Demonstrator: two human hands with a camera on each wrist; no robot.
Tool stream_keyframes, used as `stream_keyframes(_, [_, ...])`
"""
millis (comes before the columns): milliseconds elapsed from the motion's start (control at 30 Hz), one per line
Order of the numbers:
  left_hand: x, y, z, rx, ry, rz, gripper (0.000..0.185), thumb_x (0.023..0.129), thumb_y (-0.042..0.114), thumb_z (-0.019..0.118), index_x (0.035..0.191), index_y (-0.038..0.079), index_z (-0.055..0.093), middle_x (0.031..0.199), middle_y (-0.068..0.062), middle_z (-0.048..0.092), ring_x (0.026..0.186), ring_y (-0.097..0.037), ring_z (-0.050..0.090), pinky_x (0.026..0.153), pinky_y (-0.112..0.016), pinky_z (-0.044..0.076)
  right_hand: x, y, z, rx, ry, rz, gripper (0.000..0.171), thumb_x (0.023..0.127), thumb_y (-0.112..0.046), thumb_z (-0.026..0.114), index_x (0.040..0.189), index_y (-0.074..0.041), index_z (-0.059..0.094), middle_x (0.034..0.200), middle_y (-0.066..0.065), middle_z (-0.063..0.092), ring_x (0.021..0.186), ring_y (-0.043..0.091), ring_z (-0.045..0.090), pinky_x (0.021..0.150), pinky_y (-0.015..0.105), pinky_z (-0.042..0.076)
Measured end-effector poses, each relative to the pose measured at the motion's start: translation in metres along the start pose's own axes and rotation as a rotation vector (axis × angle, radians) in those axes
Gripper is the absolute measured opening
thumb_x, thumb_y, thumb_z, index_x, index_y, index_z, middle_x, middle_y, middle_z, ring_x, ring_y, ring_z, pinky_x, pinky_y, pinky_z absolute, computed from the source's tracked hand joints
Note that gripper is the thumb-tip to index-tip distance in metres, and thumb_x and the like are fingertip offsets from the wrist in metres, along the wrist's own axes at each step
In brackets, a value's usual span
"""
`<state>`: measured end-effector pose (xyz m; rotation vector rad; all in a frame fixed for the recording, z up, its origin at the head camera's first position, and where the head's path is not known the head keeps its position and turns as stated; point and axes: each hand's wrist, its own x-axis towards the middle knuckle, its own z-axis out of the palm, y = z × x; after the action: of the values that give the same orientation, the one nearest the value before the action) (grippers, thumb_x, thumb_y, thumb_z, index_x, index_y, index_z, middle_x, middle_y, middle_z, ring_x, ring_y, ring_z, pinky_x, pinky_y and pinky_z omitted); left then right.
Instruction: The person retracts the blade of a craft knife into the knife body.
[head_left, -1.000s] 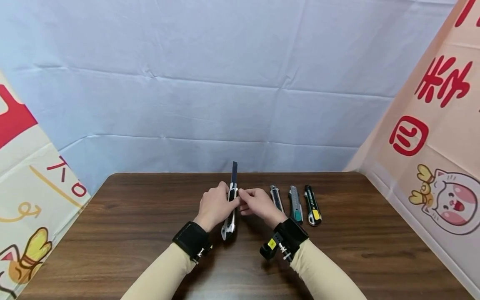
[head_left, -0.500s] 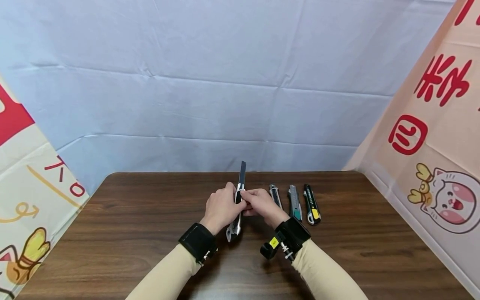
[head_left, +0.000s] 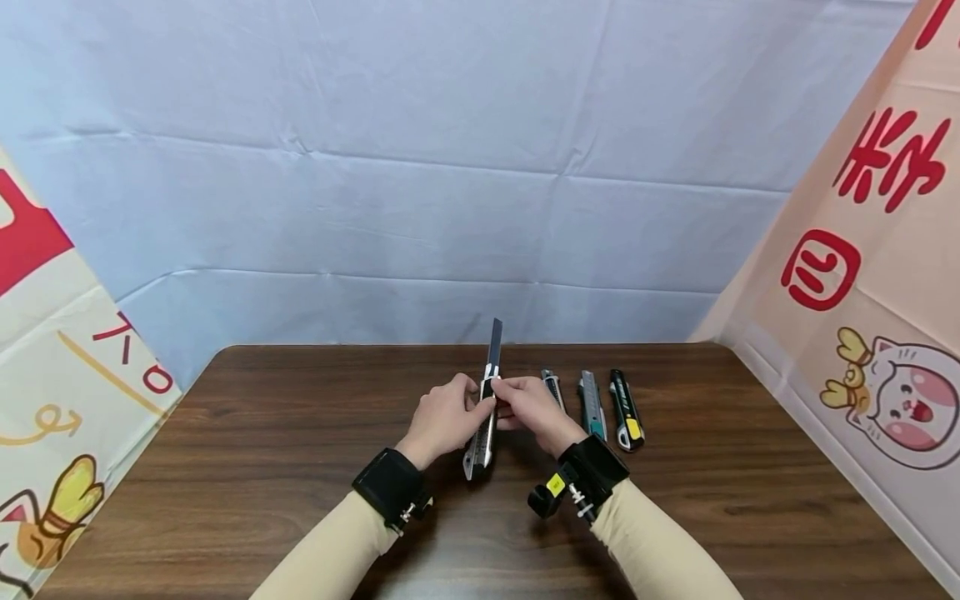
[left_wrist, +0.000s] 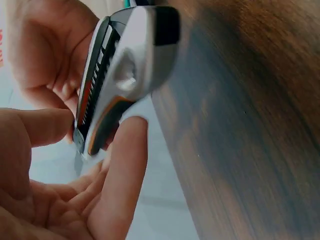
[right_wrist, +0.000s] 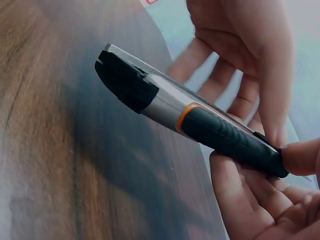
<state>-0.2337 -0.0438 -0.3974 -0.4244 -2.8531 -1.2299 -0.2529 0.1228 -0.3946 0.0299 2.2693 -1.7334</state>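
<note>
A grey and black utility knife [head_left: 486, 425] with orange trim is held above the table, its long blade [head_left: 496, 337] extended and pointing away from me. My left hand [head_left: 442, 417] holds it from the left, thumb on the body near the front end. From the right, my right hand [head_left: 536, 410] pinches the same front part between thumb and fingers. In the right wrist view, the knife's dark grip [right_wrist: 225, 132] rests against the right fingers, and both thumbs meet near the slider. The left wrist view shows the toothed slider track [left_wrist: 97, 70] along the body.
To the right, three more utility knives lie side by side on the brown wooden table [head_left: 300, 400]: a dark one [head_left: 553, 387] partly behind the right hand, a grey and teal one [head_left: 592, 404], and a black and yellow one [head_left: 626, 410]. A pale cloth [head_left: 450, 208] hangs behind.
The held utility knife and my left hand have shifted right, and the knife now leans slightly rightward. My right hand has closed in on the knife's front. The other knives stay put.
</note>
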Motion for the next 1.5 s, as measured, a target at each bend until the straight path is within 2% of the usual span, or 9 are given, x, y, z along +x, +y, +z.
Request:
stream_keyframes(133, [-0.004,-0.009,-0.003,-0.267,-0.139,-0.079,0.037,0.101,0.037,0.05,0.117,0.004,0.058,0.097,-0.014,0.066,0.064,-0.018,0.068,0.053,-0.029,0.059,0.0,-0.002,-0.006,0.017,-0.016,-0.001,0.04,0.104,-0.03,0.047,0.127,-0.002,0.062,0.099,0.008,0.069,0.081,0.01,0.066,0.079,0.031,0.06])
stream_keyframes(267, [-0.011,-0.018,-0.004,-0.479,-0.246,-0.163,0.044,0.104,0.036,0.044,0.124,-0.001,0.055,0.114,-0.021,0.061,0.074,-0.019,0.07,0.059,-0.035,0.062,0.0,-0.003,-0.009,0.031,-0.032,-0.022,0.041,0.104,-0.03,0.046,0.129,-0.002,0.06,0.102,0.009,0.069,0.084,0.01,0.066,0.085,0.035,0.059])
stream_keyframes(367, [-0.015,-0.022,-0.002,-0.586,-0.323,-0.181,0.043,0.106,0.031,0.04,0.124,-0.005,0.054,0.111,-0.018,0.061,0.075,-0.019,0.068,0.062,-0.036,0.062,0.001,-0.004,-0.011,0.044,-0.038,-0.035,0.04,0.105,-0.029,0.045,0.129,0.0,0.06,0.102,0.01,0.07,0.085,0.011,0.067,0.087,0.036,0.059])
stream_keyframes(467, [-0.018,-0.024,0.0,-0.68,-0.43,-0.184,0.039,0.107,0.026,0.037,0.12,-0.006,0.055,0.1,-0.014,0.062,0.075,-0.02,0.066,0.065,-0.038,0.063,0.002,-0.003,-0.011,0.064,-0.048,-0.044,0.04,0.105,-0.028,0.045,0.128,0.001,0.06,0.102,0.009,0.071,0.086,0.012,0.068,0.084,0.034,0.06])
stream_keyframes(633, [-0.02,-0.025,0.004,-0.759,-0.548,-0.142,0.033,0.106,0.019,0.039,0.122,-0.007,0.054,0.094,-0.01,0.065,0.081,-0.021,0.068,0.072,-0.039,0.063,0.004,-0.002,-0.01,0.081,-0.057,-0.044,0.039,0.105,-0.027,0.045,0.125,0.002,0.061,0.102,0.007,0.073,0.083,0.01,0.068,0.078,0.029,0.059])
stream_keyframes(767, [-0.02,-0.025,0.005,-0.783,-0.565,-0.101,0.031,0.105,0.012,0.041,0.125,-0.009,0.052,0.098,-0.012,0.066,0.087,-0.023,0.069,0.077,-0.037,0.062,0.004,-0.001,-0.01,0.07,-0.055,-0.05,0.039,0.105,-0.027,0.044,0.125,0.002,0.062,0.102,0.007,0.073,0.082,0.009,0.067,0.076,0.027,0.058])
stream_keyframes(1067, [-0.022,-0.02,0.008,-0.716,-0.496,-0.046,0.03,0.103,0.008,0.041,0.122,-0.012,0.054,0.101,-0.017,0.067,0.087,-0.019,0.069,0.077,-0.033,0.062,0.004,-0.002,-0.008,0.068,-0.083,-0.055,0.045,0.106,-0.034,0.041,0.13,0.001,0.057,0.119,0.019,0.067,0.085,0.009,0.065,0.084,0.035,0.054])
stream_keyframes(1333, [-0.024,-0.019,0.009,-0.648,-0.458,-0.012,0.033,0.104,0.008,0.041,0.128,-0.011,0.052,0.113,-0.026,0.065,0.098,-0.031,0.07,0.081,-0.038,0.062,0.002,-0.006,-0.001,0.128,-0.097,-0.073,0.044,0.106,-0.033,0.041,0.127,0.002,0.058,0.106,0.007,0.07,0.091,0.011,0.067,0.084,0.032,0.054])
stream_keyframes(1500, [-0.023,-0.018,0.01,-0.641,-0.451,-0.02,0.033,0.104,0.009,0.041,0.128,-0.011,0.052,0.112,-0.025,0.065,0.098,-0.031,0.07,0.08,-0.037,0.062,0.004,-0.005,0.001,0.148,-0.08,-0.082,0.041,0.106,-0.03,0.043,0.124,0.003,0.059,0.102,0.007,0.07,0.089,0.011,0.068,0.082,0.029,0.058])
